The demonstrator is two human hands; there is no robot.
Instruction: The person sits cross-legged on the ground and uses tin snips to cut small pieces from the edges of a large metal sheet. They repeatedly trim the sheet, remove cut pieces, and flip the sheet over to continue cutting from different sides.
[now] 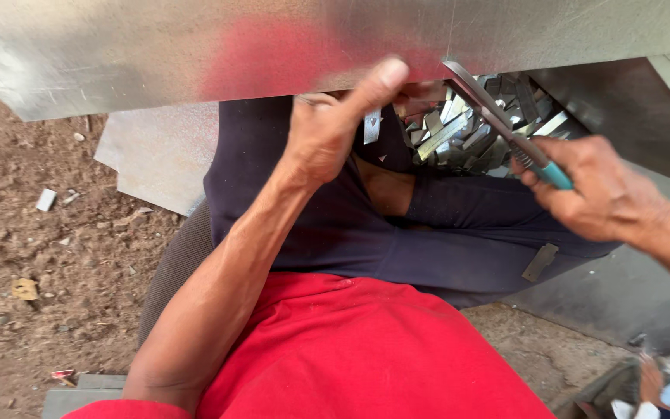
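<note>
A large shiny metal sheet (pixel 195 46) spans the top of the head view, reflecting my red shirt. My left hand (pixel 335 128) grips its lower edge, thumb pressed on the face of the sheet. My right hand (pixel 602 190) is shut on tin snips (pixel 505 128) with a teal handle; their blades point up-left and meet the sheet's edge just right of my left hand. A pile of small metal offcuts (pixel 467 132) lies beneath the snips, between my knees. A narrow metal strip (pixel 540 261) rests on my dark trouser leg.
Another metal sheet (pixel 157 155) lies on the dirt ground at left, with small scraps (pixel 46 199) scattered around it. A grey metal panel (pixel 630 287) sits at right. Another person's hand (pixel 649 380) shows at the bottom right corner.
</note>
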